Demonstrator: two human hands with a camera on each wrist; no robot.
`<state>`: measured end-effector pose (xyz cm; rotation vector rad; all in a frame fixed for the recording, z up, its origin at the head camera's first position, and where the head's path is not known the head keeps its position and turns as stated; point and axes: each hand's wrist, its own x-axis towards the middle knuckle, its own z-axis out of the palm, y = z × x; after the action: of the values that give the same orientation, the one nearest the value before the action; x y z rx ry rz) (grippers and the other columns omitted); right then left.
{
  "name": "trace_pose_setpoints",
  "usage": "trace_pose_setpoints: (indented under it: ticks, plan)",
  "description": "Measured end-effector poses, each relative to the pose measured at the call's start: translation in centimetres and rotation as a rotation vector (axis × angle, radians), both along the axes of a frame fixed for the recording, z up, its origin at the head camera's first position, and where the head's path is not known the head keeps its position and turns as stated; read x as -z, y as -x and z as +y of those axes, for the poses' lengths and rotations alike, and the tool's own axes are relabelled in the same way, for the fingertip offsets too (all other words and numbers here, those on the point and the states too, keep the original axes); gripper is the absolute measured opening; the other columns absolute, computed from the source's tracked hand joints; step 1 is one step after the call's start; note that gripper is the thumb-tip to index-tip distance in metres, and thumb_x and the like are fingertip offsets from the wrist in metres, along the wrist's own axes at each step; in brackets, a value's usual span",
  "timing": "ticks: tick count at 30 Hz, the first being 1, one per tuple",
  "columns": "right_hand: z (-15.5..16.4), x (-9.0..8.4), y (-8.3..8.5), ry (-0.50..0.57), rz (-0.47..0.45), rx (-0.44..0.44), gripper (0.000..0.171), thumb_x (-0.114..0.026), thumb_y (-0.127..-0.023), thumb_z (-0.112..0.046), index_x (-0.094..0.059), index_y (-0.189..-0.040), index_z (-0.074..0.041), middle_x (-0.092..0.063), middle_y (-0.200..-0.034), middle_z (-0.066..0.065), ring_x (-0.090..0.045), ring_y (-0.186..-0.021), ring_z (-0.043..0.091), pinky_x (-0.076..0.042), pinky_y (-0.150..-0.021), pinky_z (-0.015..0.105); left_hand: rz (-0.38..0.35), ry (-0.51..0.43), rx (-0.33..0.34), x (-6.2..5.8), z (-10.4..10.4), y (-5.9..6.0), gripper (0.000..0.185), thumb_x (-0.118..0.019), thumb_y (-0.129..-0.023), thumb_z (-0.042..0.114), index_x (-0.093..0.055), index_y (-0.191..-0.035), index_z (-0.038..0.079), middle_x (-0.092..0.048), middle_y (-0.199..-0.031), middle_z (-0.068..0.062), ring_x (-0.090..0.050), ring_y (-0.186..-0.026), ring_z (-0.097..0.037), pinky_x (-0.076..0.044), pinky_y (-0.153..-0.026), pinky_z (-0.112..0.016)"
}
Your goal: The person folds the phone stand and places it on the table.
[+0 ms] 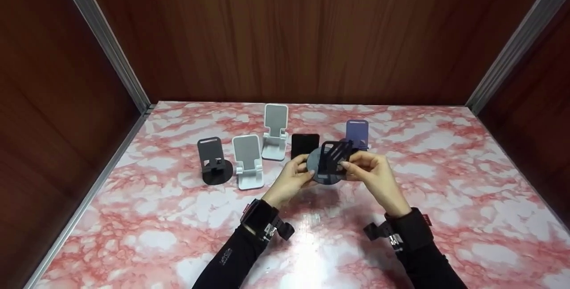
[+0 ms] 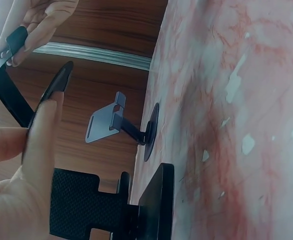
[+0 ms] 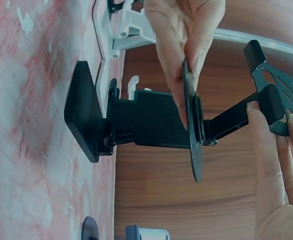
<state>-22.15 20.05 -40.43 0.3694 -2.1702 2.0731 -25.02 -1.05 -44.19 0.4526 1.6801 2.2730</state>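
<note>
A black phone stand (image 1: 330,159) with a round base is held above the marble table (image 1: 445,200), in front of the row of stands. My left hand (image 1: 302,172) pinches the round base (image 3: 194,135) by its edge, thumb on one face and fingers (image 2: 36,145) on the other. My right hand (image 1: 349,165) pinches the slotted cradle plate (image 3: 279,95) at the end of the stand's arm, near its hooked lip (image 2: 12,41). The stand is tilted, with the base turned on edge.
Other stands are lined up behind the hands: a dark grey round-based one (image 1: 214,162), a white one (image 1: 247,160), a taller white one (image 1: 275,131), a black square-based one (image 1: 305,144) and a purple one (image 1: 357,134). Wooden walls enclose the table.
</note>
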Motion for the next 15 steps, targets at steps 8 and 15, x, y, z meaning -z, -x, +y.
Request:
trace_pose_setpoints:
  ticks: [8,15]
  plan:
    - [0.08,-0.16,-0.18,0.005,-0.009,-0.059,0.018,-0.068,-0.089,0.0,-0.059,-0.086,0.015,-0.066,-0.079,0.018,-0.064,-0.067,0.018,-0.059,-0.068,0.041,0.104,0.073,-0.06,-0.54,-0.03,0.02,0.037,-0.047,-0.094,-0.016,-0.045,-0.13,-0.01,-0.062,-0.113,-0.025,-0.066,-0.09,-0.025,-0.054,-0.085,-0.051]
    - [0.22,-0.21,-0.29,0.016,-0.062,-0.139,0.016,-0.068,-0.09,-0.003,-0.06,-0.087,0.01,-0.065,-0.075,0.012,-0.065,-0.066,0.017,-0.06,-0.066,0.039,0.237,0.158,-0.138,-0.78,-0.3,-0.02,0.038,-0.051,-0.091,-0.017,-0.05,-0.128,-0.006,-0.065,-0.112,-0.023,-0.068,-0.089,-0.027,-0.057,-0.079,-0.046]
